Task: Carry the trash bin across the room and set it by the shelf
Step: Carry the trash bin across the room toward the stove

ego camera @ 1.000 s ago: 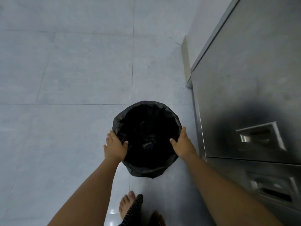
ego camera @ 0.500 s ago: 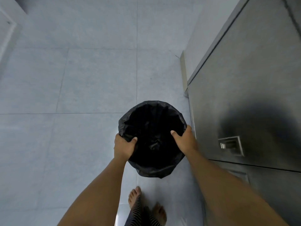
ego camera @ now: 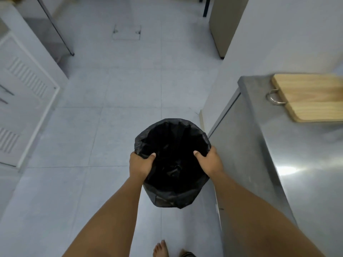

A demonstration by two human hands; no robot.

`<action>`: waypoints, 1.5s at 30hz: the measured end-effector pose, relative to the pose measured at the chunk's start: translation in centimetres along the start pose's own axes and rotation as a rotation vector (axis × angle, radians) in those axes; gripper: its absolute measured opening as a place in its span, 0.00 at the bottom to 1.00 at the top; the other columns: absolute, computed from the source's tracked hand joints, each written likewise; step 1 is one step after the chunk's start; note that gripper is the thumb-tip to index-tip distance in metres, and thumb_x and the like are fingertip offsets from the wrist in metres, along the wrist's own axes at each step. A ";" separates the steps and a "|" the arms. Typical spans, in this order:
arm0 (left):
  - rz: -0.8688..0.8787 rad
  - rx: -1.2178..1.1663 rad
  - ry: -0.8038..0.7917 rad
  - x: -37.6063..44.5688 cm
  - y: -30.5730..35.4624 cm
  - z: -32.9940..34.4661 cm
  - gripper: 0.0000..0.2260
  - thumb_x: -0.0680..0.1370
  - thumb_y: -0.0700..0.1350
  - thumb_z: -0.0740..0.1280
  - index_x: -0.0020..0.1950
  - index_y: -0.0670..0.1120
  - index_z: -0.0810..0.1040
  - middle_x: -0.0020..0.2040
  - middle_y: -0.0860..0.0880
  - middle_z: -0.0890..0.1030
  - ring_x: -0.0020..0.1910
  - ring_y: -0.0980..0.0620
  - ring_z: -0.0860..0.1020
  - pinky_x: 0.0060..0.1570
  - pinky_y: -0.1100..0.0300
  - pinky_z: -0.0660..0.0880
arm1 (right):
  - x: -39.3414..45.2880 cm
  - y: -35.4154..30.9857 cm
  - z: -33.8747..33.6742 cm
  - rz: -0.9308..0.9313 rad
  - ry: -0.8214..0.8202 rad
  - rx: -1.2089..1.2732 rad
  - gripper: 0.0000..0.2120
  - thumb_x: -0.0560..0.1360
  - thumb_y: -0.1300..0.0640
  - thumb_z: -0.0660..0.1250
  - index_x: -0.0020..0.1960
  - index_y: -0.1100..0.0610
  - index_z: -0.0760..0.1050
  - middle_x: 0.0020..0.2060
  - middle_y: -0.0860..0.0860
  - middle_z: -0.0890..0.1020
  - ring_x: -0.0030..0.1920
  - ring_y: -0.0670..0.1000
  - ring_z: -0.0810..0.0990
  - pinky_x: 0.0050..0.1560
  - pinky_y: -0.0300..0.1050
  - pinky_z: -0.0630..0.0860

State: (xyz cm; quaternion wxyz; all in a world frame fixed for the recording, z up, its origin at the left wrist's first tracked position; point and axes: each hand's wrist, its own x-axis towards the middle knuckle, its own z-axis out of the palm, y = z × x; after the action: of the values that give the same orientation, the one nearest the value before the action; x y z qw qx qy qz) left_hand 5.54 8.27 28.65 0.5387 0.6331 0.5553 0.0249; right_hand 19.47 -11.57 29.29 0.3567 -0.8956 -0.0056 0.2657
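Lifted higher now, the trash bin sits off the floor and more of the room shows ahead. Left hand and right hand each clamp its rim, thumbs inside the black liner. Bin hangs just beside the steel counter; cutting board on top.

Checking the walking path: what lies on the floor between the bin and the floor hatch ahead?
Nothing: the head view shows only bare tiles between the bin, held by both hands, and the hatch.
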 end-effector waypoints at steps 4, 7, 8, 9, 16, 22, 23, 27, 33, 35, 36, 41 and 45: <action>0.025 0.012 0.002 2.3 4.0 -1.0 0.34 0.72 0.55 0.74 0.71 0.40 0.66 0.67 0.40 0.76 0.65 0.36 0.76 0.66 0.45 0.73 | 2.0 -4.3 -1.4 -0.016 -0.008 -0.014 0.33 0.74 0.40 0.67 0.70 0.57 0.64 0.65 0.56 0.77 0.63 0.62 0.77 0.63 0.58 0.75; 0.051 0.016 -0.011 4.7 7.6 -0.8 0.34 0.71 0.55 0.74 0.70 0.39 0.66 0.66 0.39 0.76 0.64 0.36 0.76 0.64 0.45 0.74 | 4.8 -7.0 -2.5 -0.017 -0.012 -0.014 0.34 0.74 0.39 0.67 0.70 0.58 0.63 0.66 0.57 0.77 0.64 0.62 0.77 0.63 0.59 0.75; 0.055 0.019 -0.014 5.7 9.0 -0.6 0.35 0.71 0.55 0.74 0.70 0.39 0.66 0.66 0.39 0.77 0.64 0.36 0.76 0.64 0.45 0.74 | 6.0 -7.9 -2.9 -0.011 -0.015 -0.020 0.34 0.74 0.39 0.66 0.70 0.58 0.63 0.65 0.57 0.77 0.63 0.62 0.77 0.63 0.59 0.75; 0.061 0.019 -0.019 6.6 10.2 -0.4 0.35 0.70 0.55 0.75 0.69 0.39 0.67 0.65 0.39 0.77 0.63 0.36 0.77 0.63 0.45 0.75 | 7.0 -8.6 -3.3 -0.009 -0.020 -0.029 0.34 0.74 0.39 0.66 0.70 0.58 0.63 0.65 0.57 0.77 0.63 0.62 0.77 0.63 0.59 0.75; 0.049 0.012 -0.056 13.1 19.6 2.7 0.37 0.70 0.55 0.75 0.70 0.38 0.66 0.66 0.39 0.76 0.64 0.36 0.77 0.64 0.44 0.75 | 16.5 -15.4 -7.1 0.001 -0.018 -0.094 0.31 0.75 0.39 0.65 0.69 0.58 0.63 0.62 0.58 0.78 0.61 0.62 0.78 0.61 0.58 0.76; 0.032 0.017 -0.107 19.1 26.9 4.7 0.40 0.67 0.58 0.76 0.70 0.39 0.67 0.65 0.40 0.78 0.62 0.37 0.78 0.63 0.43 0.75 | 24.8 -21.6 -9.9 -0.010 -0.044 -0.115 0.31 0.75 0.41 0.65 0.69 0.59 0.63 0.63 0.59 0.78 0.61 0.63 0.78 0.62 0.58 0.76; 0.038 0.009 -0.105 20.5 28.4 5.1 0.39 0.67 0.58 0.76 0.70 0.39 0.67 0.65 0.40 0.78 0.62 0.37 0.78 0.63 0.43 0.75 | 26.6 -22.9 -10.3 -0.015 -0.046 -0.115 0.32 0.75 0.41 0.65 0.70 0.59 0.63 0.63 0.59 0.77 0.61 0.63 0.78 0.62 0.58 0.76; 0.057 -0.018 -0.094 26.3 34.5 6.7 0.38 0.67 0.57 0.76 0.69 0.38 0.67 0.65 0.39 0.78 0.63 0.37 0.78 0.63 0.44 0.75 | 33.7 -27.9 -11.3 -0.026 -0.042 -0.133 0.33 0.75 0.39 0.65 0.70 0.59 0.62 0.63 0.59 0.77 0.62 0.63 0.78 0.62 0.57 0.75; 0.091 -0.065 -0.093 35.8 43.6 8.6 0.38 0.67 0.56 0.77 0.70 0.38 0.68 0.64 0.41 0.79 0.62 0.38 0.78 0.63 0.46 0.75 | 44.3 -35.8 -12.0 -0.040 -0.030 -0.125 0.32 0.75 0.40 0.65 0.69 0.60 0.63 0.63 0.59 0.77 0.61 0.62 0.78 0.61 0.56 0.76; 0.092 -0.073 -0.108 39.3 47.1 9.1 0.39 0.67 0.56 0.77 0.70 0.38 0.68 0.64 0.41 0.79 0.61 0.38 0.79 0.63 0.45 0.75 | 47.8 -38.7 -12.3 -0.028 -0.031 -0.105 0.32 0.75 0.40 0.65 0.69 0.60 0.63 0.64 0.60 0.77 0.62 0.63 0.78 0.62 0.57 0.75; 0.087 -0.072 -0.112 40.5 48.6 9.3 0.38 0.67 0.56 0.77 0.70 0.38 0.69 0.64 0.40 0.79 0.61 0.38 0.79 0.62 0.46 0.75 | 49.2 -39.9 -12.4 -0.028 -0.035 -0.096 0.32 0.76 0.40 0.65 0.69 0.60 0.63 0.64 0.60 0.77 0.62 0.63 0.77 0.63 0.56 0.75; 0.137 -0.050 -0.125 48.6 57.3 10.9 0.40 0.63 0.59 0.76 0.69 0.39 0.72 0.63 0.40 0.80 0.60 0.38 0.79 0.62 0.45 0.76 | 57.5 -46.4 -13.8 -0.034 -0.021 -0.084 0.32 0.76 0.41 0.65 0.70 0.61 0.62 0.65 0.60 0.76 0.63 0.63 0.77 0.62 0.55 0.75; 0.162 -0.047 -0.128 54.1 64.8 13.1 0.36 0.70 0.54 0.76 0.70 0.37 0.69 0.64 0.40 0.78 0.63 0.37 0.78 0.63 0.48 0.74 | 65.3 -51.2 -15.3 -0.026 -0.010 -0.064 0.33 0.76 0.40 0.65 0.71 0.61 0.62 0.66 0.59 0.76 0.64 0.63 0.76 0.63 0.56 0.75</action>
State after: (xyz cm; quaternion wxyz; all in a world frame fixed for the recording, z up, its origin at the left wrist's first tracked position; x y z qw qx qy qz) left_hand 78.24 52.00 38.47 0.5839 0.6637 0.4657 0.0408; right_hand 92.04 29.92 40.59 0.3313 -0.9052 -0.0276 0.2649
